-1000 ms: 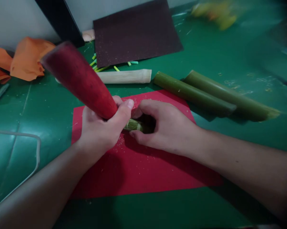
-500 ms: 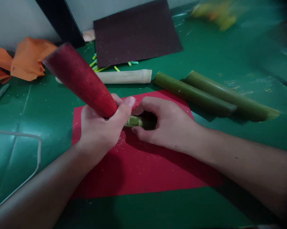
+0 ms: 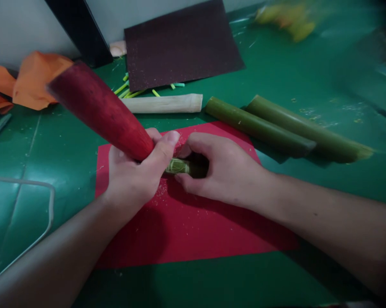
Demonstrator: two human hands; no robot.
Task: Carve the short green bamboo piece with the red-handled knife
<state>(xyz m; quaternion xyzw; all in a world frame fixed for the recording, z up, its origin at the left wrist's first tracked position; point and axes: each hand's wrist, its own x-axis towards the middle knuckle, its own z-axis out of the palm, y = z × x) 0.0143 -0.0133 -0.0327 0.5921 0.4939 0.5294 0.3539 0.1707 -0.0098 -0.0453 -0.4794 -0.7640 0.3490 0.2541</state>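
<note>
My left hand (image 3: 135, 173) is wrapped round the narrow end of a thick red wooden handle (image 3: 96, 109) that slants up to the left. My right hand (image 3: 221, 169) is curled over a short green bamboo piece (image 3: 180, 167) lying on a red sheet (image 3: 186, 222). The handle's lower end meets the bamboo piece between my two hands; any blade there is hidden by my fingers. Pale shavings speckle the red sheet near the bamboo.
Two long green bamboo tubes (image 3: 276, 128) and a pale peeled one (image 3: 167, 103) lie beyond the red sheet on the green mat (image 3: 276, 77). A dark sheet (image 3: 180, 42) lies at the back, orange paper (image 3: 35, 81) at far left, a white cable (image 3: 35, 184) at left.
The red handle has tipped slightly lower and to the left. Both hands stay in place on the handle and the bamboo piece.
</note>
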